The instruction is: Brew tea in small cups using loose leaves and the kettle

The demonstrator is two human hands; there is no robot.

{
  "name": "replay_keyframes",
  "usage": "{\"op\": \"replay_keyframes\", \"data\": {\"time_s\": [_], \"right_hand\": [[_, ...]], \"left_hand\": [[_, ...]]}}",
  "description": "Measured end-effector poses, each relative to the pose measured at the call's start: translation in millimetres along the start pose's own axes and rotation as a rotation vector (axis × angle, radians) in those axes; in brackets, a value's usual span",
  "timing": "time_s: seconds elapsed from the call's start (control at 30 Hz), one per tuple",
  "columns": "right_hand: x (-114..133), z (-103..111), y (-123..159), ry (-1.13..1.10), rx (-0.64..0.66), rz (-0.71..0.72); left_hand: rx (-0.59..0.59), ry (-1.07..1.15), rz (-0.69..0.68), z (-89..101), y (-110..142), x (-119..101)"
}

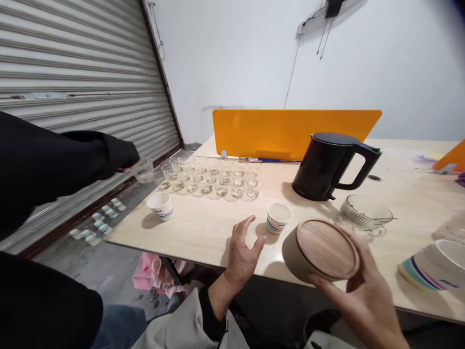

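Observation:
In my right hand [366,295] is a round canister [323,249] with a wooden lid, tilted so that its top faces me, above the table's front edge. My left hand [241,252] is open, thumb and fingers apart, with nothing in it. Just beyond it and a little to the right stands a white paper cup [279,218] with coloured stripes, apart from the fingers. A black electric kettle [323,167] stands behind the canister. To its right is a ribbed glass pitcher [366,211].
Several small clear cups [207,184] stand in rows at the table's [203,218] back left. Another paper cup [160,206] is near the left edge; a larger-looking one [436,266] is at right. A co-worker's black sleeve [72,165] reaches in from the left. Behind is an orange divider [290,133].

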State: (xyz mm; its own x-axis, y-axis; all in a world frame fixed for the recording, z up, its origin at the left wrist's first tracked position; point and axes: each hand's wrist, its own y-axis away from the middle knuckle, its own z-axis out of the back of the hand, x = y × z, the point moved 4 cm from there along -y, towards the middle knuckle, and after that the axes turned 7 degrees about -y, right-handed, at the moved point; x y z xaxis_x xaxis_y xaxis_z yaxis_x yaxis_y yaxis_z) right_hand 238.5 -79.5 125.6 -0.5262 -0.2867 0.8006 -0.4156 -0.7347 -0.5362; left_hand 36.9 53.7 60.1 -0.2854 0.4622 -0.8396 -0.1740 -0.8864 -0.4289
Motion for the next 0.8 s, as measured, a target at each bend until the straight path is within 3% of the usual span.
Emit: {"op": "replay_keyframes", "data": {"time_s": [0.2,0.43,0.63,0.8], "right_hand": [[-13,-47,10,0.08,0.111,0.087],[-32,-71,11,0.055,0.153,0.04],[-41,-68,14,0.032,0.181,-0.049],[-37,-63,12,0.043,0.262,-0.032]], "left_hand": [[0.222,0.311,-0.014,25.0,23,5],[0.418,0.362,-0.076,15.9,19,2],[0.348,0.09,-0.169,5.8,22,-2],[0.269,-0.017,-0.198,-2.6,24,-5]]}}
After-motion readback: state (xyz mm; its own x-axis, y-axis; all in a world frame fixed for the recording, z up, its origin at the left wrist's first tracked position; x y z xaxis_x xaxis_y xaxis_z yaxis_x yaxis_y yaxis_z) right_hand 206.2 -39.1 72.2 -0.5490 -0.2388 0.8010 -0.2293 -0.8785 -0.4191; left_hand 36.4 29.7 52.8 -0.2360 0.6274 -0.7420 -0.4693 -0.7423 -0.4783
